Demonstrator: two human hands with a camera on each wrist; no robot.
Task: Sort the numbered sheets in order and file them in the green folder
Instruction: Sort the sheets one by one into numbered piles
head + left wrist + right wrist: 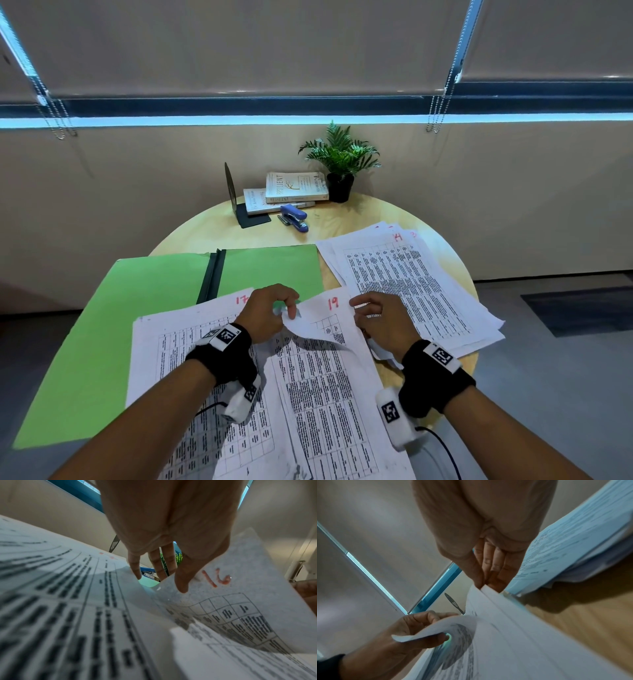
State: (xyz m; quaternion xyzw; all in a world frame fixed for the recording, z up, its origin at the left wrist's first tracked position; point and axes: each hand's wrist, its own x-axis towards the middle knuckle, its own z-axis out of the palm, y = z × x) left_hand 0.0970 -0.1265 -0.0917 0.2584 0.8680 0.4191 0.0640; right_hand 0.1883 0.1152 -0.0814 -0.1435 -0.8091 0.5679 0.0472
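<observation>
The open green folder (137, 308) lies on the left of the round table, with its black spine clip (212, 274) in the middle. Sheet 17 (191, 342) rests partly on it. Sheet 19 (325, 370) lies beside it, on top of a thin pile. My left hand (287, 308) pinches sheet 19's top left corner, which curls upward (240, 601). My right hand (363, 308) pinches the pile's top right corner between thumb and fingers (488, 584). A fanned stack of sheets (411, 284) topped by number 14 lies to the right.
At the table's far side stand a black bookend (233, 192), two stacked books (294, 188), a blue stapler (294, 217) and a potted plant (340, 164). The wooden table (342, 219) ends just beyond the right stack; the folder overhangs its left edge.
</observation>
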